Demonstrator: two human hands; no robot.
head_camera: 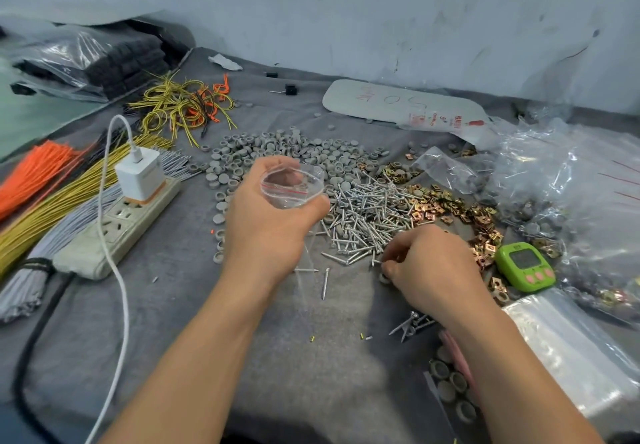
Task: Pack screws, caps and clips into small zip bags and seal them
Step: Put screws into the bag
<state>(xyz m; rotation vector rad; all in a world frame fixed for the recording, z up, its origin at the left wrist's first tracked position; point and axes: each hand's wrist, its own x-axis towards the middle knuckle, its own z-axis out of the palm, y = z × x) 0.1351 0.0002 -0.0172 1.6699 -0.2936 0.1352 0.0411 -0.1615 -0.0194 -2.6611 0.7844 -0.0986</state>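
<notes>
While the left hand [266, 215] grips a small clear zip bag [292, 185], mouth open, above the grey tabletop [173, 305], the right hand [429, 263] pinches screws [367, 215] with curled fingers at their pile's near edge, which lies between grey caps [277, 149] and brass clips [460, 208].

The left hand [266, 215] is up, fingers curled round a little bag [292, 189]. The right hand [433, 267] is lower, fingertips pinched together.

I see pale blue-grey wall [381, 11] at far side, scuffed, cracked at right; grey felt cloth [173, 322] over worktable; light soft, even.
</notes>
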